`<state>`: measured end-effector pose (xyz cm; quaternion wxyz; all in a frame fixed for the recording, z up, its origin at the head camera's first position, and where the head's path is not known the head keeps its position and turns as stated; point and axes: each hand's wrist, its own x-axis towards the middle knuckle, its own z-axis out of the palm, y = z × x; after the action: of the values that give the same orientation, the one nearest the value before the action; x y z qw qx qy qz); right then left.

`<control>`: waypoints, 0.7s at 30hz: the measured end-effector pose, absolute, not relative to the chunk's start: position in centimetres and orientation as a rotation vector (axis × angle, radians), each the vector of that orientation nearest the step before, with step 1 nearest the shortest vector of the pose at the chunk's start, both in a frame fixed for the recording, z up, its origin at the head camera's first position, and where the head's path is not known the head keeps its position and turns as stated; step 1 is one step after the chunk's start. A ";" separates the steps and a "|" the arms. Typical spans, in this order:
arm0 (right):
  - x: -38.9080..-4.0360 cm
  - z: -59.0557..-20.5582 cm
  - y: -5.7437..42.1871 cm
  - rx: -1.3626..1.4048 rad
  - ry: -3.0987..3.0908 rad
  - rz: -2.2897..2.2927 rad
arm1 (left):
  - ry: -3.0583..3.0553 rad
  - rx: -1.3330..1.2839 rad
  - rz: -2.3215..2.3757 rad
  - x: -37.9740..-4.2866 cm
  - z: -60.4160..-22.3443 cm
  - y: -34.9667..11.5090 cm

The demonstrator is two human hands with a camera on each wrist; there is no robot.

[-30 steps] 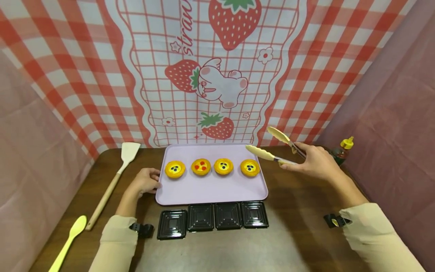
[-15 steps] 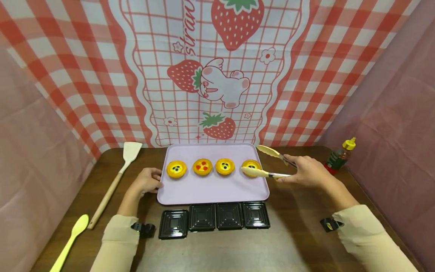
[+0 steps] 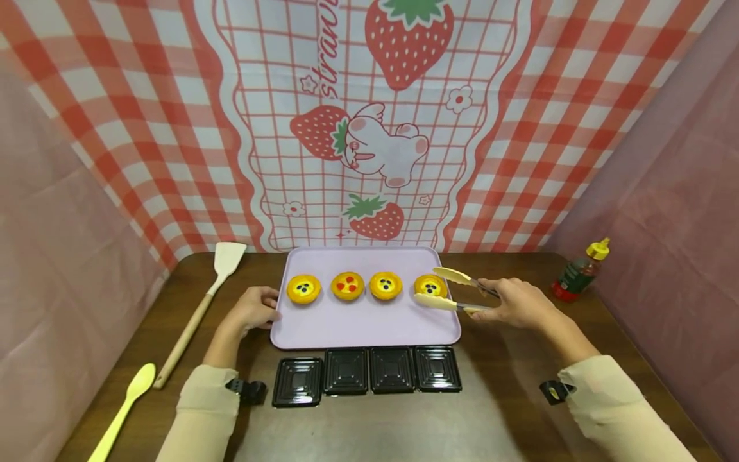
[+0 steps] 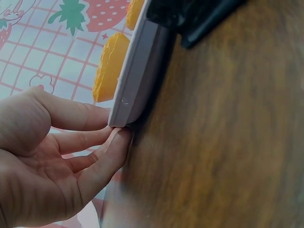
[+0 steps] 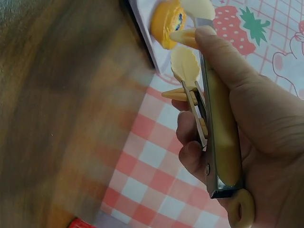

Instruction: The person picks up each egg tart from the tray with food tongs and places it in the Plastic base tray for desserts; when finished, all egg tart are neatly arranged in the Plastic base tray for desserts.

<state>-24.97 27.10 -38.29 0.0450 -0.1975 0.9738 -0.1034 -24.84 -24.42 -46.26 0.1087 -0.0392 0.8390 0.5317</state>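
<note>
A lilac tray [image 3: 358, 327] lies mid-table with a row of several egg tarts on it. One tart [image 3: 348, 286] bears red pieces; the others have dark blue berries. My left hand [image 3: 254, 309] pinches the tray's left edge, thumb on the rim [image 4: 124, 95] and fingers below it. My right hand [image 3: 522, 307] grips metal tongs [image 3: 437, 302] with cream scalloped tips. The tongs are spread, one tip behind and one in front of the rightmost tart [image 3: 430, 285]. In the right wrist view that tart [image 5: 164, 23] sits between the tips.
Several black square plastic holders [image 3: 346, 371] stand in a row before the tray. A cream spatula [image 3: 187, 327] and a yellow spoon [image 3: 124, 410] lie at left. A sauce bottle [image 3: 577, 276] with a yellow cap stands back right. A checked cloth [image 3: 190, 160] hangs behind.
The spread tongs have come down and toward me, from above the tray's right back to either side of the rightmost tart. My left hand stays at the tray edge.
</note>
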 end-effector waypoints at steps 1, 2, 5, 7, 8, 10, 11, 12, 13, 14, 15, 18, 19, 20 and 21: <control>-25.0 -38.4 27.0 -0.598 2.974 -0.315 | 2.471 -0.109 1.559 -24.8 -46.3 -24.4; -25.0 -38.5 27.0 -0.595 2.969 -0.317 | 2.473 -0.102 1.556 -24.8 -46.3 -24.4; -25.1 -38.9 26.8 -0.584 2.959 -0.320 | 2.480 -0.103 1.550 -24.8 -46.2 -24.3; -25.2 -39.0 26.8 -0.573 2.950 -0.328 | 2.483 -0.094 1.545 -24.8 -46.2 -24.3; -25.2 -39.1 26.7 -0.568 2.944 -0.334 | 2.484 -0.093 1.546 -24.8 -46.2 -24.3; -25.2 -39.2 26.7 -0.559 2.934 -0.353 | 2.482 -0.099 1.546 -24.8 -46.2 -24.3; -25.3 -39.3 26.7 -0.559 2.932 -0.362 | 2.483 -0.102 1.544 -24.8 -46.2 -24.3; -25.3 -39.3 26.7 -0.563 2.931 -0.372 | 2.482 -0.106 1.543 -24.8 -46.2 -24.3; -25.3 -39.4 26.7 -0.565 2.932 -0.381 | 2.481 -0.111 1.541 -24.8 -46.2 -24.3; -25.3 -39.5 26.8 -0.568 2.935 -0.390 | 2.479 -0.118 1.542 -24.8 -46.2 -24.3; -25.3 -39.5 26.8 -0.570 2.938 -0.397 | 2.478 -0.113 1.539 -24.9 -46.3 -24.4; -25.3 -39.6 26.8 -0.575 2.950 -0.404 | 2.480 -0.115 1.534 -24.9 -46.3 -24.4; -25.2 -39.6 26.9 -0.575 2.954 -0.401 | 2.482 -0.112 1.531 -24.9 -46.3 -24.4; -25.2 -39.7 26.9 -0.577 2.957 -0.398 | 2.483 -0.110 1.529 -24.9 -46.3 -24.4; -25.2 -39.7 26.9 -0.578 2.960 -0.395 | 2.483 -0.105 1.528 -24.9 -46.4 -24.4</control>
<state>-25.23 26.89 -39.70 0.0502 -0.1897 0.9719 -0.1297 -24.91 -24.43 -46.36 0.1118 -0.0358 0.8459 0.5203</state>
